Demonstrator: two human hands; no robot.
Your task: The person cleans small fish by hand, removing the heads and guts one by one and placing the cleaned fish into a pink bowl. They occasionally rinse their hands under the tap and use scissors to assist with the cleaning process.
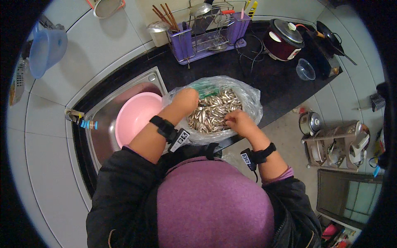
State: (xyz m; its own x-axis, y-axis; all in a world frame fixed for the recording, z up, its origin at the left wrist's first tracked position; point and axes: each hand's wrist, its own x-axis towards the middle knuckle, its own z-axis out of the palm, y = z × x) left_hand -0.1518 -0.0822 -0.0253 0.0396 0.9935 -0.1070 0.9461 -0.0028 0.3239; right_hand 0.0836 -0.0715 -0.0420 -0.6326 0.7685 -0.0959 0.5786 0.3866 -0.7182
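A heap of small silvery fish [214, 113] lies in a clear plastic bag [249, 96] spread wide on the black countertop. Green plastic [207, 90] shows along the bag's far inner side. My left hand [187, 98] bends over the left part of the fish, its fingers mostly hidden behind the wrist and back of the hand. At the right edge of the heap, my right hand [239, 121] has its fingertips bent together, touching or just above the fish. Whether either hand pinches a fish cannot be made out.
Left of the bag, a pink plastic basin [139, 114] sits in the steel sink [107, 121] beside a faucet [74, 116]. Behind stands a purple dish rack [204, 51]. A red rice cooker [280, 43], a clear plastic bowl [305, 70] and a wok [328, 35] are at the right.
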